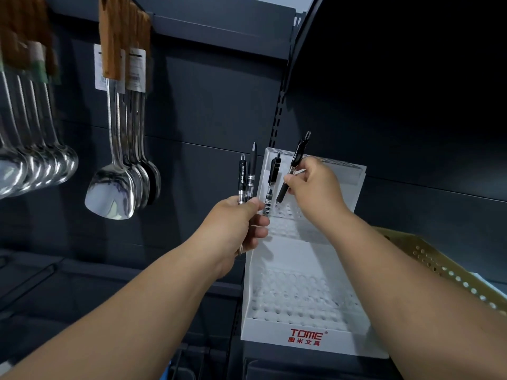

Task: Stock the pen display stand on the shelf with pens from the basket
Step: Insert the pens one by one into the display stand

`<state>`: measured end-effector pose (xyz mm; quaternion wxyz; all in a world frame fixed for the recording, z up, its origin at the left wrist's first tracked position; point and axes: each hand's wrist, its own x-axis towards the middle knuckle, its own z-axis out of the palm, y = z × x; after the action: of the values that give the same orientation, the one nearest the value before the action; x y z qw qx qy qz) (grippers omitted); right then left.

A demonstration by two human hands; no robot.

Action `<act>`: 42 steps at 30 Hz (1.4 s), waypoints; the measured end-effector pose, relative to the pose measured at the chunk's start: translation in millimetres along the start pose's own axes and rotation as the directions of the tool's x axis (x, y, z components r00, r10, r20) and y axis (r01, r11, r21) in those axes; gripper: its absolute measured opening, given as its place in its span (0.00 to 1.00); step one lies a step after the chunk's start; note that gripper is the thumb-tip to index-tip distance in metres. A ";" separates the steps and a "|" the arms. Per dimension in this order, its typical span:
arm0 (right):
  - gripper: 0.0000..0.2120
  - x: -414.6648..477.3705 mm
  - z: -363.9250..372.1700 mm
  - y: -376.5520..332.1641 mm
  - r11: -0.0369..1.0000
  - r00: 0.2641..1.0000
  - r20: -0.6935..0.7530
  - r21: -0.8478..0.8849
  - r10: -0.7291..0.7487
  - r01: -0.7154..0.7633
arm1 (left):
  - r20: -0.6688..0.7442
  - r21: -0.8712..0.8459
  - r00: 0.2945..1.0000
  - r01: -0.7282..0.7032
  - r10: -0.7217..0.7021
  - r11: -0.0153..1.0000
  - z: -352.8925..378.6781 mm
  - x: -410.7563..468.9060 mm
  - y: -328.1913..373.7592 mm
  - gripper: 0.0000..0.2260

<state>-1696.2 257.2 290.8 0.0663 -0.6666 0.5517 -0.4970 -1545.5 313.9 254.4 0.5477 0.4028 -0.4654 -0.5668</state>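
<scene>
Right fingers (295, 182): thumb and forefinger pinch a black pen (296, 157) at mid-barrel. The pen is tilted, clip end up and to the right, lower end just over the top tier of holes. The rest of the right hand (319, 187) is loosely curled over the stand's upper left.

Left fingers (259, 222): curled round the lower ends of two spare pens (242, 178), both held near upright, side by side. The left hand (233, 224) is just left of the stand's left edge.

A standing pen (272, 182) is seated in the top tier at the far left, between the two hands.

The pen display stand (290, 249) is white and stepped, with rows of holes and red "TOME" lettering on its front lip.

The yellow perforated basket (439, 259) sits right of the stand, behind the right forearm; its contents cannot be seen.

On the dark back panel (219, 105), at left, hang a steel spatula (109, 193) and ladles (35, 171).
</scene>
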 end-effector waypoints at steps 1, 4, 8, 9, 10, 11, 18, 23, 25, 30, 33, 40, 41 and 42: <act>0.05 0.4 1.0 1.2 1.000 1.000 0.008 -0.006 0.008 -0.008 | 0.003 0.000 1.000 0.003 -0.003 1.000 0.0 -0.2 -0.1 0.07; 0.10 1.3 2.7 3.9 0.999 0.999 0.031 -0.019 0.036 -0.035 | 0.006 0.007 1.000 0.007 -0.007 1.000 0.0 -0.6 -0.4 0.07; 0.10 2.7 6.5 6.2 0.994 0.997 0.060 -0.101 0.039 -0.033 | 0.013 0.014 1.000 0.001 -0.001 1.000 0.0 -0.4 -2.0 0.06; 0.11 2.8 7.6 6.4 0.991 0.997 0.062 -0.127 0.044 -0.036 | 0.013 0.016 1.000 0.000 -0.001 1.000 -0.3 -0.3 -2.5 0.07; 0.12 2.9 8.6 6.4 0.988 0.997 0.061 -0.150 0.054 -0.044 | 0.014 0.018 1.000 0.000 0.000 1.000 -0.5 0.0 -3.0 0.07; 0.12 2.6 9.0 5.9 0.983 0.996 0.060 -0.173 0.064 -0.053 | 0.014 0.020 1.000 0.000 0.000 1.000 -0.8 0.1 -3.4 0.07; 0.15 -1.9 8.4 -0.6 0.933 0.980 0.137 -0.348 0.143 -0.088 | 0.016 0.026 1.000 0.007 -0.008 1.000 -1.7 -0.6 -3.6 0.07; 0.14 -2.9 -0.4 -14.1 0.919 0.972 0.144 -0.376 0.184 -0.118 | 0.025 0.028 1.000 0.019 -0.020 0.999 -1.3 -2.8 -3.5 0.08; 0.11 -10.5 -7.2 -21.7 0.944 1.000 -0.006 -0.331 0.011 -0.013 | 0.026 0.024 0.999 0.025 -0.026 0.999 -1.1 -3.5 -3.8 0.08; 0.02 -40.1 -9.9 -37.3 0.981 0.982 0.031 -0.052 -0.187 0.188 | 0.049 0.019 0.998 0.042 -0.043 0.999 -1.5 -7.8 -5.0 0.08; 0.06 -48.6 -8.2 -37.9 0.986 0.992 0.068 0.133 -0.110 0.100 | 0.078 0.031 0.996 0.043 -0.046 0.999 -0.9 -13.4 -4.2 0.08; 0.15 -66.7 -9.2 -31.9 0.848 0.900 0.139 -0.302 -0.412 0.435 | 0.113 0.072 0.992 0.047 -0.055 0.996 -1.2 -25.1 3.8 0.09; 0.13 -66.1 -9.5 -29.9 0.817 0.881 0.126 -0.334 -0.455 0.470 | 0.119 0.085 0.991 0.052 -0.062 0.995 -1.6 -26.4 4.6 0.09; 0.11 -65.9 -10.4 -28.5 0.788 0.863 0.121 -0.360 -0.491 0.499 | 0.127 0.099 0.990 0.057 -0.070 0.993 -2.0 -27.7 5.2 0.11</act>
<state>-1678.0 325.7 275.3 -0.1905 -0.7926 0.4425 -0.3736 -1540.2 341.5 257.5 0.4782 0.4052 -0.5134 -0.5861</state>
